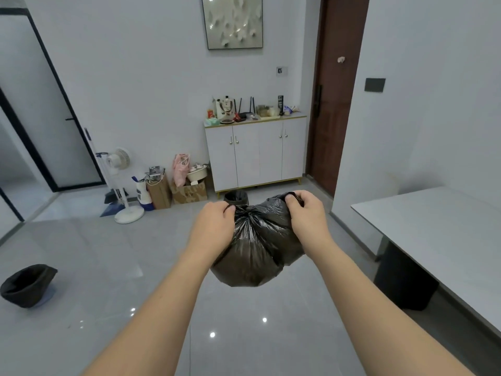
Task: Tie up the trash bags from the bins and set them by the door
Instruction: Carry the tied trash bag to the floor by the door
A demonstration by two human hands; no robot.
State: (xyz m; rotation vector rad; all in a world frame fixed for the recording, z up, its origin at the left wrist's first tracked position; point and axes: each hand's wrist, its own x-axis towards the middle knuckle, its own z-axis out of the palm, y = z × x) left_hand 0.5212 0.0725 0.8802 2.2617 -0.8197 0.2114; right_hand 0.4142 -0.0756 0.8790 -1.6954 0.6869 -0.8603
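Above grey floor (81, 267), both hands' grips pinch bag (257, 256) ends; knot apparently up.

This is the entry area of a home. A brown front door (334, 85) stands beside a white shoe cabinet (256, 156) cluttered with a router (245, 111) and small household items. A framed picture (234, 21) hangs above, and a standing fan (119, 180), cardboard boxes (188, 192) and a dining worktop (439, 229) sit on or by glossy grey floor tiles (95, 253).
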